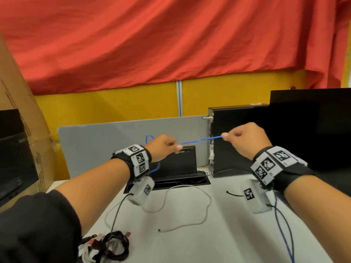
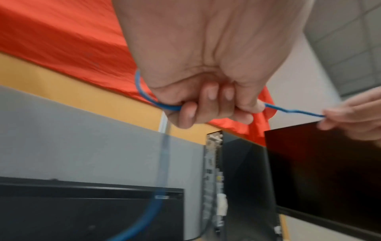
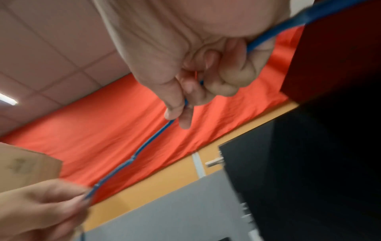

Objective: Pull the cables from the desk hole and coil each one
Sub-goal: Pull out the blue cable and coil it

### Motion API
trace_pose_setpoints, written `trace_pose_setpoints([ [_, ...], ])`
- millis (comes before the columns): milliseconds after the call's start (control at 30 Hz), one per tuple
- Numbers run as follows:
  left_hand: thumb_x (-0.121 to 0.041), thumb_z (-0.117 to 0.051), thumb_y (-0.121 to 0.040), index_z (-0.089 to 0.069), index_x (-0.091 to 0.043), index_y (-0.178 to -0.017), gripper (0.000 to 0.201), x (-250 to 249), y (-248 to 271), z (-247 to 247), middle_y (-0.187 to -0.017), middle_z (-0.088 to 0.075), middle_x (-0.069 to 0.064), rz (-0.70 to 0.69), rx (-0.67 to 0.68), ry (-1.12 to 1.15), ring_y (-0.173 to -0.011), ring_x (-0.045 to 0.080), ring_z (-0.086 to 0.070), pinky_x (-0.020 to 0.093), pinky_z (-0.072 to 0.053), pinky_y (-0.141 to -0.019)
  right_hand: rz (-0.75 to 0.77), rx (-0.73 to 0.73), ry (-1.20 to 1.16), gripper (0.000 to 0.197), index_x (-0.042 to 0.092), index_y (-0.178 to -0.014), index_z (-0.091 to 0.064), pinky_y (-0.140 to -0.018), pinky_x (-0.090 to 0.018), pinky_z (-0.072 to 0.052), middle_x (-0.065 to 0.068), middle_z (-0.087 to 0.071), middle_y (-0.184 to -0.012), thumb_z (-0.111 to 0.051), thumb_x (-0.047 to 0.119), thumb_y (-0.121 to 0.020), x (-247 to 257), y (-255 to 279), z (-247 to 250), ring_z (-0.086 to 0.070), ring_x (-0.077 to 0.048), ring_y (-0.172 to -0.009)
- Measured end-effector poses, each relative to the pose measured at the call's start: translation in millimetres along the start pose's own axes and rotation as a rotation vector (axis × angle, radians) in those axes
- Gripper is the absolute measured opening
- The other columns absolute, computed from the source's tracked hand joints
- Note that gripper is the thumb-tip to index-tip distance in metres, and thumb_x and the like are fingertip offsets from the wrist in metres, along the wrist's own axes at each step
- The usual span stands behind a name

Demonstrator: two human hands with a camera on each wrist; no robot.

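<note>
Blue cable (image 1: 199,139) is held taut in the air above the desk hole (image 1: 167,182), stretched between both hands. Left hand (image 1: 163,147) is clenched around it, with a loop rising behind the fist and slack dropping toward the hole. Right hand (image 1: 245,138) pinches the cable between thumb and fingers; the remainder trails down past the right wrist toward the near right.

Progress, as judged: a black bundle (image 1: 112,243) at near left looks already coiled. White cable (image 1: 190,205) lies loose on the desk (image 1: 209,243), not coiled. Coiling of the blue one has just begun.
</note>
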State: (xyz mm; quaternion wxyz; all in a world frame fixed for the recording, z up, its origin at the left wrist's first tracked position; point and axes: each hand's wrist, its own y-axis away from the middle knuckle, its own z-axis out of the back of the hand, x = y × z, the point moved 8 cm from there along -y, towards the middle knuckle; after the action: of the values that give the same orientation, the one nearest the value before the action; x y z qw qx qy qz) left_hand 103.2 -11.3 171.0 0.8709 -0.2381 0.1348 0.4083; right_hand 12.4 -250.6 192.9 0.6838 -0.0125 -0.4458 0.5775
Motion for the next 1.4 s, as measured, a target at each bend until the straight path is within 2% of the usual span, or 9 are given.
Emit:
trace_pose_setpoints([
  [267,-0.03,-0.05,-0.099,-0.061,-0.016,-0.074,0.031,54.0,11.9,30.4,-0.063,-0.048,-0.001,0.083,-0.066,-0.076,-0.059,0.011,-0.042,0.023,-0.033,-0.058,-0.257,-0.238,0.097,0.035,0.02,-0.062,-0.064,-0.049,-0.025,-0.046,-0.002,-0.063,-0.06,-0.062,0.042,-0.089,-88.4,2.0,34.3,-0.06,-0.021,-0.055],
  [433,-0.026,-0.049,-0.1,-0.058,-0.017,-0.071,0.031,48.2,12.8,38.7,-0.059,-0.041,-0.001,0.064,-0.143,-0.006,-0.057,0.014,-0.037,0.026,-0.032,-0.056,-0.403,0.014,0.344,0.029,0.016,-0.077,-0.067,-0.059,-0.03,-0.05,-0.006,-0.066,-0.072,-0.057,0.039,-0.091,-105.7,3.7,15.7,-0.063,-0.024,-0.066],
  [533,-0.026,-0.049,-0.1,-0.056,-0.021,-0.069,0.032,14.2,7.2,26.0,-0.059,-0.041,-0.003,-0.019,-0.146,0.04,-0.057,0.012,-0.037,0.024,-0.032,-0.057,-0.23,0.123,0.442,0.027,0.012,-0.104,-0.067,-0.074,-0.033,-0.051,-0.011,-0.068,-0.103,-0.051,0.027,-0.089,-69.8,2.0,-5.9,-0.063,-0.03,-0.089],
  [667,-0.028,-0.05,-0.099,-0.058,-0.019,-0.074,0.029,-32.4,-5.0,-3.1,-0.062,-0.045,-0.003,-0.126,-0.088,0.065,-0.059,0.011,-0.041,0.023,-0.036,-0.06,0.094,0.245,0.046,0.045,0.019,-0.135,-0.054,-0.093,-0.03,-0.048,0.0,-0.063,-0.128,-0.055,0.025,-0.09,16.3,18.4,-41.4,-0.059,-0.018,-0.113],
  [833,-0.024,-0.052,-0.099,-0.066,-0.008,-0.079,0.029,-59.0,-12.6,-12.7,-0.067,-0.055,0.015,-0.192,-0.073,0.152,-0.061,0.012,-0.044,0.026,-0.037,-0.062,-0.099,0.444,-0.565,0.029,0.005,-0.11,-0.066,-0.057,-0.03,-0.05,-0.016,-0.065,-0.081,-0.055,-0.003,-0.084,64.0,35.2,-61.8,-0.055,-0.017,-0.06],
  [967,-0.025,-0.054,-0.098,-0.066,-0.01,-0.076,0.03,-52.7,-9.6,-13.4,-0.057,-0.044,-0.001,-0.189,-0.086,0.174,-0.05,0.005,-0.036,0.021,-0.032,-0.054,-0.296,0.493,-0.788,0.025,0.001,-0.104,-0.061,-0.059,-0.032,-0.057,-0.018,-0.067,-0.085,-0.056,0.023,-0.094,63.2,44.1,-56.2,-0.066,-0.023,-0.064],
  [1133,-0.032,-0.055,-0.097,-0.065,-0.021,-0.074,0.028,-49.7,-7.4,-19.3,-0.058,-0.045,-0.002,-0.164,-0.031,0.122,-0.048,0.002,-0.036,0.015,-0.031,-0.051,-0.324,0.421,-0.53,0.02,0.0,-0.105,-0.064,-0.051,-0.026,-0.039,-0.01,-0.061,-0.07,-0.048,0.008,-0.098,40.2,38.4,-50.2,-0.045,-0.013,-0.05],
  [1233,-0.034,-0.052,-0.098,-0.065,-0.023,-0.072,0.03,-27.0,-2.6,-12.2,-0.066,-0.051,0.003,-0.086,-0.001,0.076,-0.057,0.011,-0.041,0.024,-0.035,-0.058,-0.303,0.362,-0.324,0.018,0.006,-0.095,-0.066,-0.053,-0.025,-0.043,-0.007,-0.058,-0.072,-0.048,0.008,-0.098,16.2,27.6,-34.9,-0.048,-0.015,-0.057],
  [1400,-0.032,-0.053,-0.097,-0.063,-0.023,-0.066,0.034,27.1,12.8,14.5,-0.055,-0.047,-0.006,0.051,-0.032,0.02,-0.051,0.007,-0.042,0.018,-0.036,-0.052,-0.181,0.06,0.168,0.018,0.014,-0.083,-0.07,-0.065,-0.031,-0.051,-0.006,-0.063,-0.075,-0.055,0.015,-0.093,-37.5,4.7,6.1,-0.06,-0.022,-0.073],
])
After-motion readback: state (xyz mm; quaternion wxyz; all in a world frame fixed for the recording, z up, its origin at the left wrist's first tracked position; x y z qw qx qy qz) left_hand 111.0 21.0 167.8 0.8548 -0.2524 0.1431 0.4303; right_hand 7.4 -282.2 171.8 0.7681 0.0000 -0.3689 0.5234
